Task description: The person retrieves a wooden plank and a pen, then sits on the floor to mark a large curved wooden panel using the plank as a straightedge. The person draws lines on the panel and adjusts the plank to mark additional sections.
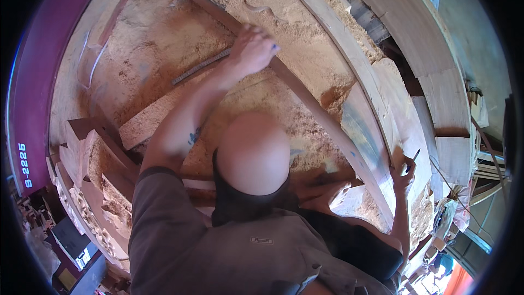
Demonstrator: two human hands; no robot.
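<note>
My left hand (254, 50) is closed over a long narrow wooden strip (311, 101) that slants from the upper left to the lower right across the sawdust. Its fingers are curled, and a small blue spot shows on one of them. On the right, my right hand (403, 176) grips a thin dark pencil (417, 154), tip pointing up. It is beside the lower end of a long curved board (355, 63). A strip with ruler markings (199, 68) lies by my left wrist. A blurred rounded shape blocks the middle of the view.
Sawdust (180, 27) covers the work surface. Wide curved planks (420, 49) are stacked along the right. A flat board (150, 114) and wooden offcuts (103, 169) lie at the left, near a thin white cord (94, 66). A purple panel (49, 76) borders the far left.
</note>
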